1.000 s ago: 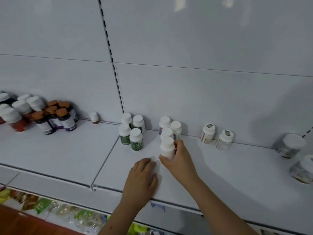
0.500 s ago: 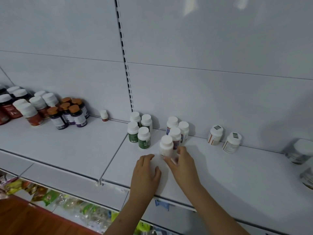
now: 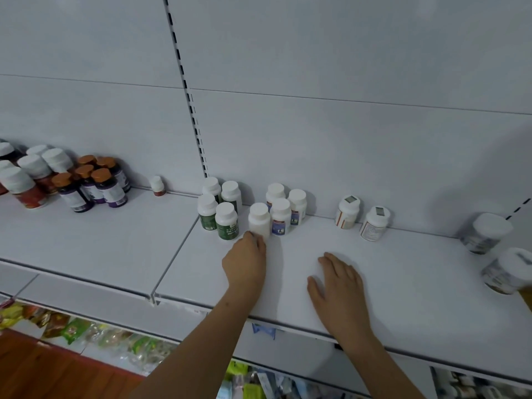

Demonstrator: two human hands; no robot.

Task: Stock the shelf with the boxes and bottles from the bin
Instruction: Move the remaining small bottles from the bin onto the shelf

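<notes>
A white bottle (image 3: pixel 259 218) stands on the white shelf (image 3: pixel 403 269), just left of three blue-labelled bottles (image 3: pixel 280 216) and right of several green-labelled bottles (image 3: pixel 226 221). My left hand (image 3: pixel 244 264) lies on the shelf in front of the white bottle, and its fingertips touch the base without wrapping round it. My right hand (image 3: pixel 338 283) rests flat on the shelf to the right, fingers spread, holding nothing and apart from every bottle. The bin is out of view.
Brown-capped dark bottles (image 3: pixel 86 182) and red-labelled bottles (image 3: pixel 26 182) crowd the far left, with one small bottle (image 3: pixel 157 185) at the back wall. Two orange-striped bottles (image 3: pixel 347 213) stand mid-right, and big jars (image 3: pixel 486 233) at the right edge. Snack packets (image 3: pixel 86 332) fill the lower shelf.
My right hand let go of the white bottle and drew back to the right onto the shelf. My left hand slid forward until its fingertips met the bottle's base.
</notes>
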